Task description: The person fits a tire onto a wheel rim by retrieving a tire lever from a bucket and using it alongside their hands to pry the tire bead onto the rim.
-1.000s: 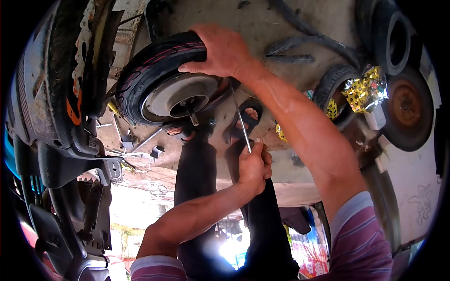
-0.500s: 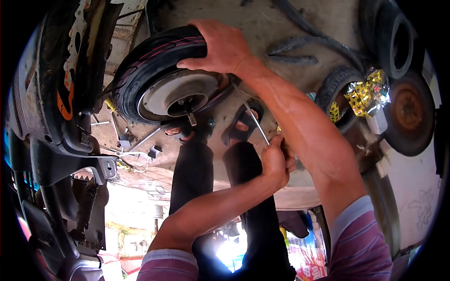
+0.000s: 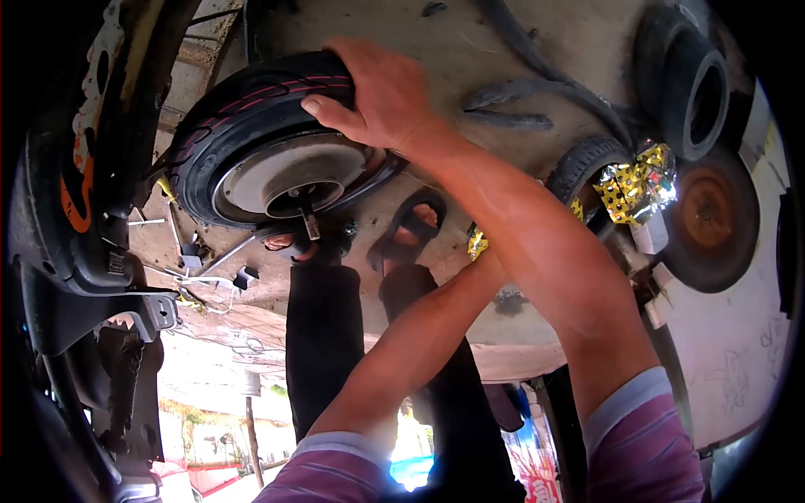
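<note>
A wheel with a black, red-lined tyre (image 3: 251, 105) and a grey metal hub (image 3: 289, 172) stands tilted above my feet, its axle stub (image 3: 309, 216) pointing down. My right hand (image 3: 381, 88) grips the upper right of the tyre, thumb on the sidewall and fingers over the tread. From the lower left my left forearm (image 3: 419, 335) passes beneath my right forearm, which hides my left hand. The metal rod is out of sight.
Loose tools (image 3: 226, 256) lie left of my sandalled feet (image 3: 411, 226). A vehicle (image 3: 75, 293) fills the left side. Black rubber strips (image 3: 537, 88), tyres (image 3: 694, 105), a rusty-centred wheel (image 3: 708, 205) and yellow foil packaging (image 3: 633, 184) are on the right.
My left hand has moved right and gone behind my right forearm, and the metal rod it held has left sight. The wheel appears farther left, with my right hand still on it.
</note>
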The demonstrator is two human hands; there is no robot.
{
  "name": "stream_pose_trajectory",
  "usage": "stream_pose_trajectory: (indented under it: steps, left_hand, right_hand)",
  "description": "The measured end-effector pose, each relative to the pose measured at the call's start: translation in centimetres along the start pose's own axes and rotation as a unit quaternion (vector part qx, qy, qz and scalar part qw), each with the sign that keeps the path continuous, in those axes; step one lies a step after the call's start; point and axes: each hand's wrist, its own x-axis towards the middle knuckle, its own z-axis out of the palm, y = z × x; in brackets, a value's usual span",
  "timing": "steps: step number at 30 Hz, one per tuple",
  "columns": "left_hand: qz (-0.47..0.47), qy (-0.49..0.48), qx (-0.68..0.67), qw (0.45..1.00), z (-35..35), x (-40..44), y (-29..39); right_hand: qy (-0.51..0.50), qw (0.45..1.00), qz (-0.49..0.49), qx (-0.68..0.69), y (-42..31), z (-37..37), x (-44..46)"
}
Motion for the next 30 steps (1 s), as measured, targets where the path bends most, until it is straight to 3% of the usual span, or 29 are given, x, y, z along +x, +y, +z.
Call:
stream_pose_trajectory:
  steps: [2, 6, 8, 10, 12, 14, 18, 22, 24, 26, 29, 30]
  left_hand:
    - [0.011, -0.009, 0.032, 0.999, -1.0, 0.2, -0.9]
    - [-0.205, 0.087, -0.141, 0.965, -1.9, 0.2, -1.2]
    - [-0.238, 0.051, -0.206, 0.948, -2.7, 0.5, -1.1]
    - [-0.205, -0.064, -0.254, 0.943, -4.8, 0.6, -3.3]
    - [-0.208, 0.055, -0.185, 0.959, -5.6, 1.4, -4.8]
    - [-0.183, 0.116, -0.157, 0.963, -5.7, 1.7, -6.0]
    - [-0.17, 0.1, -0.142, 0.97, -5.9, 1.1, -4.8]
    - [-0.145, 0.12, 0.029, 0.982, -2.5, -1.4, -0.7]
    - [-0.224, 0.034, -0.139, 0.964, -3.8, -1.8, -0.9]
    - [-0.222, 0.005, -0.174, 0.959, -5.3, -2.5, -1.8]
    - [-0.172, 0.034, -0.069, 0.982, -6.3, -2.5, -3.1]
    - [-0.201, 0.038, -0.062, 0.977, -5.9, -2.3, -1.8]
  right_hand:
    - [0.007, 0.999, -0.033, -0.015, 0.1, -0.4, 0.1]
    - [-0.037, 0.997, -0.067, -0.002, 0.7, -0.9, 0.2]
    - [-0.024, 0.997, -0.071, -0.006, 0.7, -0.6, 0.3]
    - [-0.046, 0.997, -0.055, -0.02, 0.7, -0.5, 0.1]
    - [-0.096, 0.994, -0.024, -0.042, 0.4, -1.0, 0.4]
    - [-0.073, 0.995, -0.046, -0.043, 0.4, -1.0, 0.4]
    - [-0.041, 0.998, -0.035, -0.01, 0.2, -1.0, 0.5]
    - [-0.037, 0.999, -0.025, -0.009, -0.4, -1.4, 0.0]
    - [-0.039, 0.999, 0.005, 0.001, -0.8, -1.3, -0.2]
    - [-0.001, 0.999, 0.045, -0.01, -1.4, -0.9, -1.2]
    - [0.09, 0.989, 0.11, -0.028, -2.7, -0.4, -3.4]
    - [0.1, 0.987, 0.129, -0.01, -2.9, -0.1, -4.0]
